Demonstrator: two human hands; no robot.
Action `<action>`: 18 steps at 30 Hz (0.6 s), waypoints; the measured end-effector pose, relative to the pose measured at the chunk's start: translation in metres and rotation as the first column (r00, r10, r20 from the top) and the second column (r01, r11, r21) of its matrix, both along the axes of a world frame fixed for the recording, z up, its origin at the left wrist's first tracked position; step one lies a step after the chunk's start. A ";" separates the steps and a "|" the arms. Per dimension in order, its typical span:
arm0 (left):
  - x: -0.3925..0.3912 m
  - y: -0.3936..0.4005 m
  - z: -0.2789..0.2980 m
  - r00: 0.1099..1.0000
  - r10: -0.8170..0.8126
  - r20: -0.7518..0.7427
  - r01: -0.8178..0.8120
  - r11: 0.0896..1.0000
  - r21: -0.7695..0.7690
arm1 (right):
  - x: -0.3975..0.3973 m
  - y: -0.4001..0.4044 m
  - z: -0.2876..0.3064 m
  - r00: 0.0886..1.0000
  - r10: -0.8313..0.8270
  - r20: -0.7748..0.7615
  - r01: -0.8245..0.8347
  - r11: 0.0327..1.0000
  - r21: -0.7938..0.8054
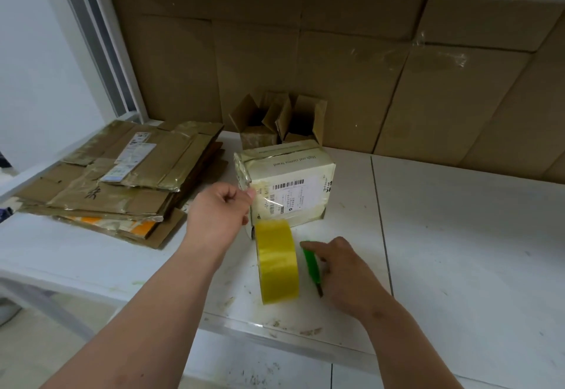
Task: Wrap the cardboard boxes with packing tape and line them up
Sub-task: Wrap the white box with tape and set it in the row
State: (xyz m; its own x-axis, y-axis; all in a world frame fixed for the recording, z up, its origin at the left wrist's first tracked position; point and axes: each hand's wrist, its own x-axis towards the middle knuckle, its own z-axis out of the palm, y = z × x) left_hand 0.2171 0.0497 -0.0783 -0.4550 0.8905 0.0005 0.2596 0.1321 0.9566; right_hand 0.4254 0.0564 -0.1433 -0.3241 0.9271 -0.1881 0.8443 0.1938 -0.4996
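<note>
Pinching the free end of the clear tape against the near left corner of the box [286, 182], the left hand [218, 214] has its fingers curled tight round that strip. The box sits on the white table [458, 235], label side facing the person, already glossy with tape. Just in front of the box the yellow tape roll [276, 261] stands on its edge, its flat sides facing left and right, so it would roll toward or away from the box. The strip seems to run from the roll up to the pinch. Right of the roll, the right hand [342, 269] rests on a green cutter [312, 267]; whether it actually grips it I cannot tell. The cutter's long axis runs toward the box, and the right hand is clearly the nearer one.
</note>
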 end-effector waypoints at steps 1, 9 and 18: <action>0.001 0.000 0.000 1.000 0.002 0.028 -0.002 1.000 -0.017 | 0.000 0.003 -0.003 0.991 0.070 0.113 -0.072 0.997 0.016; 0.007 -0.004 -0.004 0.983 -0.035 0.178 0.047 0.997 -0.062 | 0.011 0.011 0.005 0.974 0.037 0.223 -0.088 0.971 0.221; 0.003 -0.007 -0.013 0.919 -0.011 0.394 0.079 0.984 -0.158 | 0.011 0.019 0.055 0.907 -0.170 -0.384 0.197 0.980 0.031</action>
